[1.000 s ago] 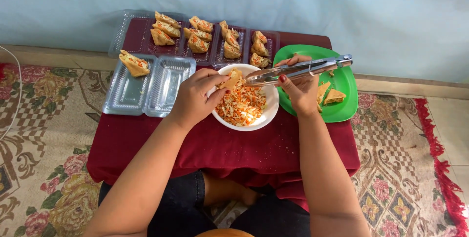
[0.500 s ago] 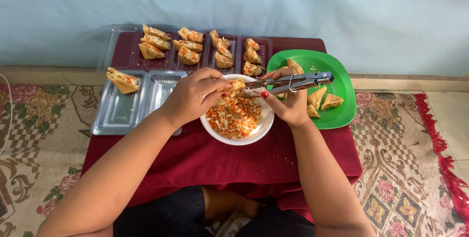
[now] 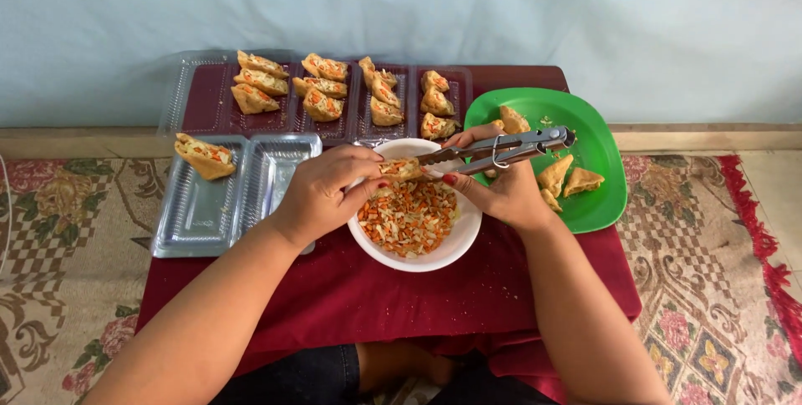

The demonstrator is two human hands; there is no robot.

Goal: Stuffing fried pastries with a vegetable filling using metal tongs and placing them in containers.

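Over the bowl [image 3: 418, 248]: both hands closed on their work.
Left hand [image 3: 322, 192] pinches a pastry [image 3: 401, 169] above the filling; right hand [image 3: 499, 189], just beside it, grips tongs [image 3: 501, 150] pressed nearly together, tips touching the pastry, handles reaching back over the green plate [image 3: 601, 134].

A pale blue wall [image 3: 585, 12] rises behind a low table draped in maroon cloth [image 3: 376, 296] on a patterned carpet [image 3: 58, 238].

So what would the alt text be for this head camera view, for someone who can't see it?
Seen from above, a person's left hand holds a fried pastry pocket over a white bowl of shredded filling while the right hand works metal tongs at it. Clear trays with filled pieces and a green plate sit on a dark red cloth.
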